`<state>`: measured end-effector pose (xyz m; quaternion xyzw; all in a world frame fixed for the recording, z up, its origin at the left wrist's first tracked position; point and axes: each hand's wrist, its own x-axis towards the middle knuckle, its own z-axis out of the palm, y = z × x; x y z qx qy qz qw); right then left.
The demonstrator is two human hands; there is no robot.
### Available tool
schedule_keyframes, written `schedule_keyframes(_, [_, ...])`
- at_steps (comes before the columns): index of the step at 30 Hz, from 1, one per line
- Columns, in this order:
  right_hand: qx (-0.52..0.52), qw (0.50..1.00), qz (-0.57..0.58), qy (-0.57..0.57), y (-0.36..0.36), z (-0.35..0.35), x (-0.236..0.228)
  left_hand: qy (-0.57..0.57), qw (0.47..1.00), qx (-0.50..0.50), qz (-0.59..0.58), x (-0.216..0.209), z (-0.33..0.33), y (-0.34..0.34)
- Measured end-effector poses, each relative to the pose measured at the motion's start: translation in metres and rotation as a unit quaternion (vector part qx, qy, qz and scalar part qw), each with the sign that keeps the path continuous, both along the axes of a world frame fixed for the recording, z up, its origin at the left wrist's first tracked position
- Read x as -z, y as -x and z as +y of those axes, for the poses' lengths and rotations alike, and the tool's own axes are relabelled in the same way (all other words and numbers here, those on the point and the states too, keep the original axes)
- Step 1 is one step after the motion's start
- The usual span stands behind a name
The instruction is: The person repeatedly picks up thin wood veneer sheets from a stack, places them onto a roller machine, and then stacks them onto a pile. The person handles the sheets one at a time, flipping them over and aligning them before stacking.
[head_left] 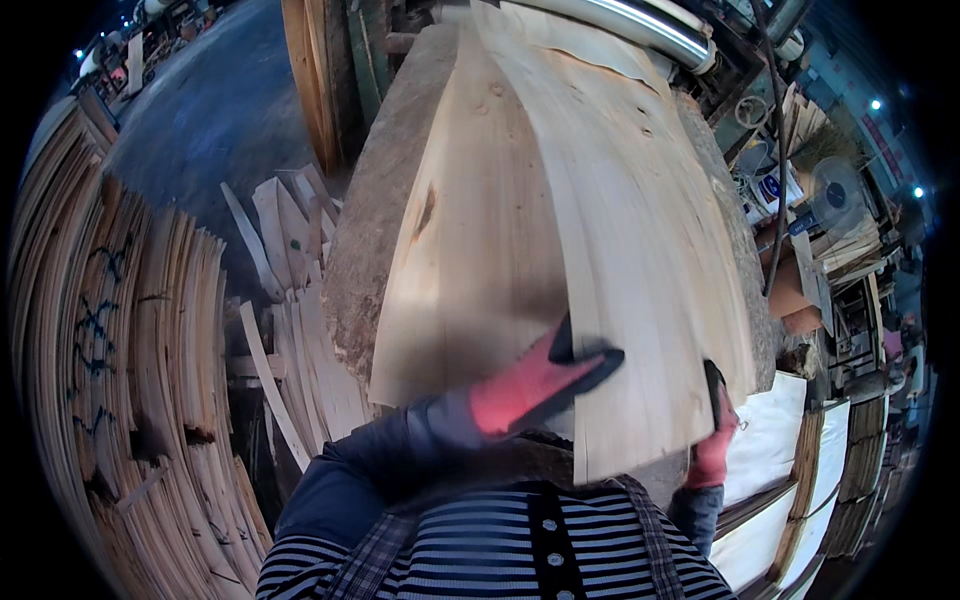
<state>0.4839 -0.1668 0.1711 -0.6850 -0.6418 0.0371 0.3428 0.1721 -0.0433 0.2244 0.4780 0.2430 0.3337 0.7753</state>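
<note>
My left hand (535,382), in a pink glove with black fingers, is closed at the left edge of a pale, thin wood veneer sheet (640,260). One black fingertip lies over the top of the sheet. At the near right corner, my right hand (712,430), gloved the same way, grips the right edge; part of its fingers is hidden by the wood. The sheet's near end is lifted and bends toward my body. Beneath it, another veneer sheet (470,230) with a dark knot lies on a worn, stone-like table (365,240).
A shiny metal roller (640,30) crosses the table's far end. Tall stacks of veneer (150,350) stand at the left, beside loose scrap strips (290,225). White-faced panel stacks (765,440) are at the near right. A dark cable (778,150) hangs near a fan (837,190).
</note>
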Motion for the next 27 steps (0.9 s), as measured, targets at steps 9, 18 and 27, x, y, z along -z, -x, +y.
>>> schedule_keyframes(9, [-0.147, 0.975, -0.164, 0.026, 0.080, -0.025, -0.053, 0.051, 0.989, -0.115, -0.082, 0.015, 0.006, 0.099])
schedule_keyframes(18, [-0.200, 0.936, -0.268, 0.108, 0.119, 0.125, -0.080, -0.258, 0.777, -0.291, 0.495, 0.203, 0.009, 0.100])
schedule_keyframes(27, [-0.183, 0.957, -0.188, 0.123, 0.098, 0.304, 0.000, -0.261, 0.689, -0.281, 0.615, 0.194, 0.007, 0.060])
